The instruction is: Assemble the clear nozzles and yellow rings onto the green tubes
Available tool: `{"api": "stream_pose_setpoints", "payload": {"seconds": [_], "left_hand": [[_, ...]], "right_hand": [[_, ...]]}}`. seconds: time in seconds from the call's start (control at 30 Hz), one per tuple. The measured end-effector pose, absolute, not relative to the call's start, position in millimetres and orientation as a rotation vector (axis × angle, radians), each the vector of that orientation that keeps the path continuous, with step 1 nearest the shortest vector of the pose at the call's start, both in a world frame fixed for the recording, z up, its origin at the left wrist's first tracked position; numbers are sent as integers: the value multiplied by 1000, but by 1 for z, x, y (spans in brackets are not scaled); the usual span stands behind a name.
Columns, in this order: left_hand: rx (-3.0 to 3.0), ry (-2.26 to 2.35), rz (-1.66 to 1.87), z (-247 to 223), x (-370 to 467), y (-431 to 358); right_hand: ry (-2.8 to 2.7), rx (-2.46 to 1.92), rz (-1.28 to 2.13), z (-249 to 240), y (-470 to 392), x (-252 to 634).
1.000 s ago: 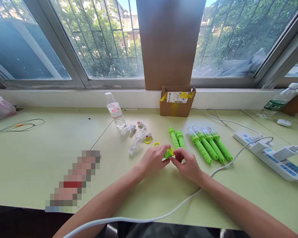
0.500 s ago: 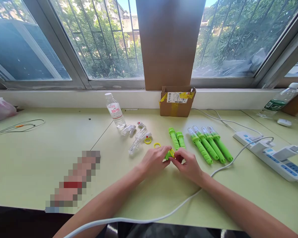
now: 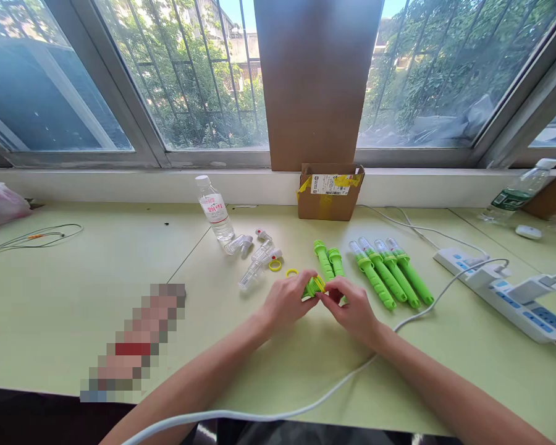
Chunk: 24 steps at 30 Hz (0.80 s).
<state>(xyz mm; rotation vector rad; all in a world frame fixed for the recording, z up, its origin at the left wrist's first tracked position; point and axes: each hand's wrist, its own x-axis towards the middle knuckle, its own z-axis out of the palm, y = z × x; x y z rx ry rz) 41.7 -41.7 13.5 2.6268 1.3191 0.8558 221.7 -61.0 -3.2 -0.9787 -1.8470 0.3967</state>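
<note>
Fingers of my left hand [image 3: 283,303] are wrapped round a green plastic handle [image 3: 311,288], which my palm partly hides. At its right end is a yellow ring [image 3: 320,283], pinched between the thumb and fingertips of my right hand [image 3: 352,307]. Whether the ring is fully around the handle I cannot tell. Just beyond my hands lie two more green handles [image 3: 324,259]. Loose yellow rings [image 3: 275,265] rest to the left, near several clear plastic tubes [image 3: 256,270] with white and red ends. On the right, several green handles with clear tops [image 3: 373,281] lie side by side.
A water bottle [image 3: 215,210] stands behind the clear tubes, and a cardboard box [image 3: 325,207] is by the wall. A white cable [image 3: 278,416] crosses in front of me below my arms. To the right lies a power strip [image 3: 505,296]; a blurred-out item [image 3: 136,340] lies left.
A little more of the green handle shows between my fingers, and its ringed end has tilted slightly. Both hands stay in nearly the same place.
</note>
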Motion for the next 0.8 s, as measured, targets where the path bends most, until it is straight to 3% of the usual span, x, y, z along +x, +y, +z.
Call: {"api": "stream_pose_setpoints", "payload": {"seconds": [0.8], "left_hand": [[2380,1411,782,20,44,-45]], "right_hand": [[-1879,-1006,539,-2,-63,223]]}}
